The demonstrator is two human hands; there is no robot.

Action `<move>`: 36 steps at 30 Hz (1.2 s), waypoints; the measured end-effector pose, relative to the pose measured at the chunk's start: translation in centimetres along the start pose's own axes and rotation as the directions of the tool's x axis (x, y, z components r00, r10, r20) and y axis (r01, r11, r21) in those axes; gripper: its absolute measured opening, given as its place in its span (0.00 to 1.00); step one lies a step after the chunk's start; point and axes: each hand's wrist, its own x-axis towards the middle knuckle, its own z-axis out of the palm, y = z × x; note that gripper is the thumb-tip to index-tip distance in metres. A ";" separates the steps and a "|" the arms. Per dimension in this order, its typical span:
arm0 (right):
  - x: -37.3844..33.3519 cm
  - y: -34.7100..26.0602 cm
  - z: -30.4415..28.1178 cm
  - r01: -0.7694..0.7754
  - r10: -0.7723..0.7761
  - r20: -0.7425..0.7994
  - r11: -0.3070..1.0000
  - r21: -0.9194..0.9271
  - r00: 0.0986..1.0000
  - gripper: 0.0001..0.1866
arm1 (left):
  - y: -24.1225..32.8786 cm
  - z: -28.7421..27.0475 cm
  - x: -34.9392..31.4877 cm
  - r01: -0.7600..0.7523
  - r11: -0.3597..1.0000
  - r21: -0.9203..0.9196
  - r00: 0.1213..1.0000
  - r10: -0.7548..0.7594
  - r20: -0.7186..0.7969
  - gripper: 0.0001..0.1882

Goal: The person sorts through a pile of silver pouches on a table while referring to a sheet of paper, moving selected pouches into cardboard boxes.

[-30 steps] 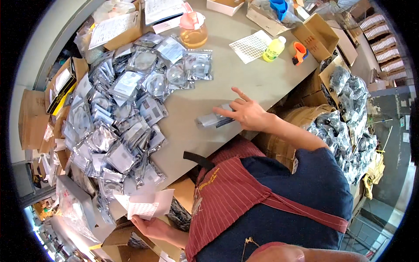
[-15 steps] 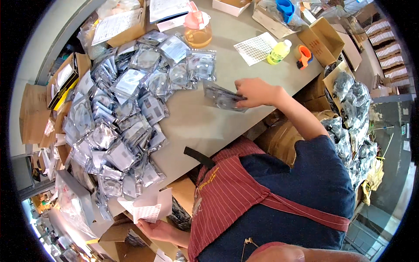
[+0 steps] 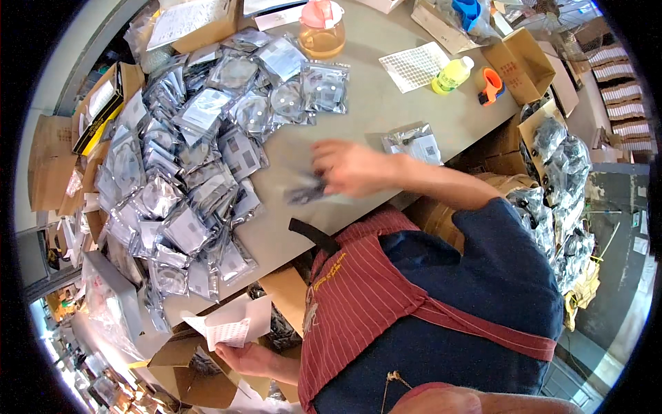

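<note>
My left hand (image 3: 245, 359) is closed on a sheet of small labels (image 3: 231, 332), partly folded, with white backing paper, below the table's near edge. My right hand (image 3: 355, 168) reaches over the table, its fingers closed on a dark plastic packet (image 3: 305, 193); both are smeared by motion. Just beyond my right forearm lies another clear packet (image 3: 417, 143) holding dark parts and a pale label. To the left of my right hand spreads a big heap of similar flat packets (image 3: 200, 183), many with white slips and some with round parts.
At the far side stand a pink-lidded jug (image 3: 322, 33), a sheet of round stickers (image 3: 415, 67), a yellow-green bottle (image 3: 453, 74) and an orange tape roll (image 3: 490, 87). An open carton (image 3: 520, 65) is at the right corner. Bagged black parts (image 3: 552, 165) fill boxes beyond the edge.
My right hand has swung left and nearer to me with a packet in it. A packet now lies on the table to the right. My left hand still holds the label sheet.
</note>
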 end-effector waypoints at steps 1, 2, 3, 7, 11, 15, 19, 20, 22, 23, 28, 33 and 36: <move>0.9 -0.8 1.7 0.117 -0.117 0.022 0.993 -0.007 0.993 0.11 | 0.3 -0.4 0.0 -0.011 1.000 -0.016 0.999 0.011 0.035 0.19; 1.8 -1.6 3.1 0.238 -0.237 0.047 0.971 -0.009 0.970 0.10 | 0.7 -1.1 0.2 -0.022 0.999 -0.033 0.998 0.024 0.063 0.19; 3.0 -2.8 4.6 0.293 -0.296 0.054 0.954 0.054 0.954 0.10 | 1.1 -2.0 0.4 -0.033 0.998 -0.049 0.996 0.037 0.086 0.19; 7.0 -8.9 8.9 0.561 -0.581 -0.001 0.785 0.261 0.814 0.11 | 4.2 -5.9 0.3 -0.195 0.980 -0.046 0.975 0.189 -0.114 0.19; 9.2 -12.8 11.4 0.805 -0.786 -0.175 0.578 0.136 0.594 0.14 | 7.7 -11.2 -1.4 -0.355 0.809 0.469 0.830 0.504 -0.240 0.19; 11.2 -14.5 11.2 0.896 -0.877 -0.243 0.441 -0.059 0.415 0.14 | 13.8 -11.0 -8.5 -0.501 0.865 0.029 0.720 0.436 -0.540 0.21; 13.2 -17.4 12.7 0.873 -0.843 -0.316 0.481 -0.084 0.435 0.13 | 16.1 -15.8 -12.9 -0.655 0.750 0.087 0.583 0.576 -0.574 0.23; 13.9 -18.4 13.5 0.876 -0.847 -0.299 0.477 -0.066 0.439 0.13 | 16.2 -17.1 -14.1 -0.676 0.733 0.071 0.582 0.591 -0.558 0.23; 15.5 -21.9 15.9 0.855 -0.831 -0.219 0.517 0.034 0.511 0.15 | 16.2 -17.5 -14.7 -0.677 0.694 0.244 0.415 0.634 -0.653 0.23; 16.1 -23.6 16.8 0.803 -0.809 -0.043 0.573 0.165 0.586 0.20 | 15.6 -19.5 -14.8 -0.663 0.720 0.206 0.475 0.617 -0.628 0.23; 13.9 -23.6 21.3 0.603 -0.758 0.304 0.647 0.467 0.577 0.35 | 12.6 -15.1 -10.7 -0.507 0.771 0.386 0.538 0.633 -0.557 0.23; 8.1 -14.7 20.6 -0.499 -0.592 0.767 0.601 0.624 0.247 0.24 | 7.8 -16.6 -6.2 -0.302 0.917 0.261 0.790 0.394 -0.469 0.20; 4.9 -10.6 17.2 -0.520 -0.533 0.626 0.357 0.776 0.569 0.23 | 5.3 -15.3 -2.9 -0.200 0.968 0.155 0.908 0.242 -0.341 0.20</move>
